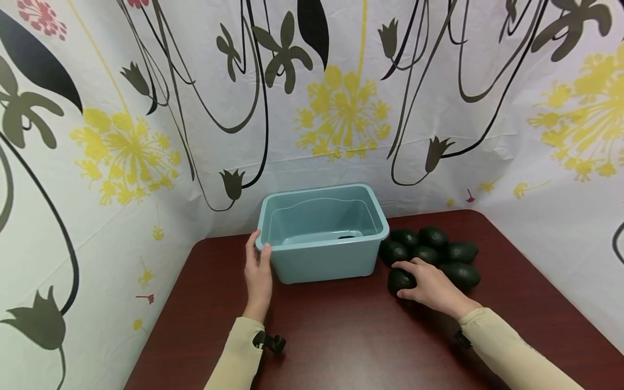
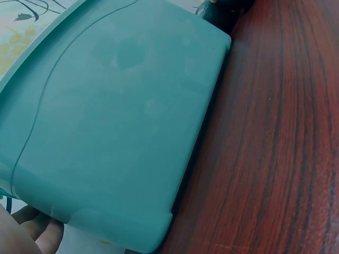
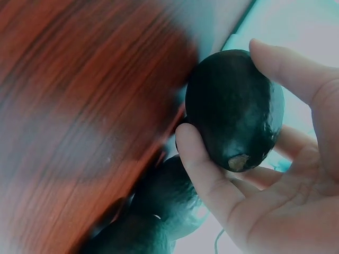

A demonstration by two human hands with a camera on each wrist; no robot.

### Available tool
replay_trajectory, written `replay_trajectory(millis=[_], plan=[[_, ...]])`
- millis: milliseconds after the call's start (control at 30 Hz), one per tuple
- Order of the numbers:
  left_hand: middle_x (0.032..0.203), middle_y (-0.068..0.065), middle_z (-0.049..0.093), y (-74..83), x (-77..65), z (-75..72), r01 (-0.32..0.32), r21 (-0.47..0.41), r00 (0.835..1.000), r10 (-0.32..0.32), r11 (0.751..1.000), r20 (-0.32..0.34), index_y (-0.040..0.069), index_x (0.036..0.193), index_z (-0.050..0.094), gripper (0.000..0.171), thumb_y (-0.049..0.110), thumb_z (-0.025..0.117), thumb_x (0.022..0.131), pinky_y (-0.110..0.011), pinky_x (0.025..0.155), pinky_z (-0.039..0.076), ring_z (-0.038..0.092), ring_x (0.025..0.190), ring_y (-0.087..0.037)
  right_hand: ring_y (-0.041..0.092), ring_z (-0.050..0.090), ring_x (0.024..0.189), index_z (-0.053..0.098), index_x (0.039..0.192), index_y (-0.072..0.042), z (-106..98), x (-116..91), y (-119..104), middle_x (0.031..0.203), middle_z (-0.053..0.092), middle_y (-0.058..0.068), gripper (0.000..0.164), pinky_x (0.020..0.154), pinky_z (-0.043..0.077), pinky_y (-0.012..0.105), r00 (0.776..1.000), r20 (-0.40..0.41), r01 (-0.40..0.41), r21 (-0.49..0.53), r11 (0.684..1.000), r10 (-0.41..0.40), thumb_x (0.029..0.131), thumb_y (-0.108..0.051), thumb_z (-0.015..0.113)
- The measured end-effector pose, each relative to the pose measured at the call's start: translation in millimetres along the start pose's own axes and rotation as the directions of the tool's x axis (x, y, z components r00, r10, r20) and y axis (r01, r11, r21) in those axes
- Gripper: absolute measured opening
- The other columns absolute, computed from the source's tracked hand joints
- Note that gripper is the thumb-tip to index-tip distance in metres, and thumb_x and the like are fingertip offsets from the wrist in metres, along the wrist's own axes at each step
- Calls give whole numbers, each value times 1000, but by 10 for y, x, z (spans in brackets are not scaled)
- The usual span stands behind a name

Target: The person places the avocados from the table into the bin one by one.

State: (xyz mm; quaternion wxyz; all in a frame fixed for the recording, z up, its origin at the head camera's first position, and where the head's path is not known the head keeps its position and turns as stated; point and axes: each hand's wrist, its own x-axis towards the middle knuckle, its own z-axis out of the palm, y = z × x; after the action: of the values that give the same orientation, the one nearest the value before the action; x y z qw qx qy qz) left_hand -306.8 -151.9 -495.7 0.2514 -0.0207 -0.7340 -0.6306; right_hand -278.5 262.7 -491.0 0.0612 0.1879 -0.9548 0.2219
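Note:
A light-blue plastic bin (image 1: 322, 262) stands on the table. My left hand (image 1: 258, 279) holds its front left corner, with the thumb at the front and the fingers round the side; curled fingers (image 2: 50, 235) show by the bin wall in the left wrist view. My right hand (image 1: 434, 287) grips a dark green avocado (image 3: 233, 108) between thumb and fingers, at the near edge of a group of several avocados (image 1: 460, 252). A small dark patch (image 1: 347, 236) shows on the bin's floor; the front wall hides most of it.
The dark red-brown wooden table (image 1: 331, 336) carries everything. A white cloth with printed flowers (image 1: 341, 119) hangs close behind the bin and along both sides. Other avocados (image 3: 169, 196) lie right beside the held one.

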Motion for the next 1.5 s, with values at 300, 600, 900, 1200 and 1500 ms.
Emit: replay_trajectory(millis=[300,600,900,1200,1500], plan=[[151,5,44,-2,-6,-2,-4,4,1000,4,1000,-6,48,149,39,50,57,51,101,-52,100,42,50,128,-16,23,61,92,62,135,-17,-26,10,-15,118,59,10,64,77,52,47,1000,26,-9,6,1000,9,78,-28,87],[150,6,45,1,0,7,-5,8,1000,5,1000,-7,49,148,39,50,58,50,100,-52,99,42,50,126,-16,24,62,96,61,136,-16,-32,-14,3,120,59,9,66,80,51,48,1000,12,1,4,1000,-1,77,-28,87],[150,6,46,16,9,11,-1,14,1000,1,1000,-7,50,148,39,50,58,51,100,-53,97,43,51,125,-17,23,63,99,63,130,-16,-16,-23,11,119,62,4,62,83,51,48,999,-37,17,-1,1000,-17,75,-30,88],[150,4,46,-3,11,-1,-3,18,1000,4,1000,-13,49,147,40,49,58,51,100,-53,99,43,51,126,-17,21,63,99,64,128,-18,-35,-55,-10,117,62,2,60,81,51,48,999,-36,24,-3,1000,-24,75,-31,89],[151,6,44,-5,4,-6,-1,13,1000,1,1000,-4,48,148,39,51,58,52,100,-55,100,42,49,128,-17,19,62,93,65,128,-16,-48,-80,-58,113,60,1,60,78,52,45,999,-29,26,-15,1000,-27,75,-30,89]])
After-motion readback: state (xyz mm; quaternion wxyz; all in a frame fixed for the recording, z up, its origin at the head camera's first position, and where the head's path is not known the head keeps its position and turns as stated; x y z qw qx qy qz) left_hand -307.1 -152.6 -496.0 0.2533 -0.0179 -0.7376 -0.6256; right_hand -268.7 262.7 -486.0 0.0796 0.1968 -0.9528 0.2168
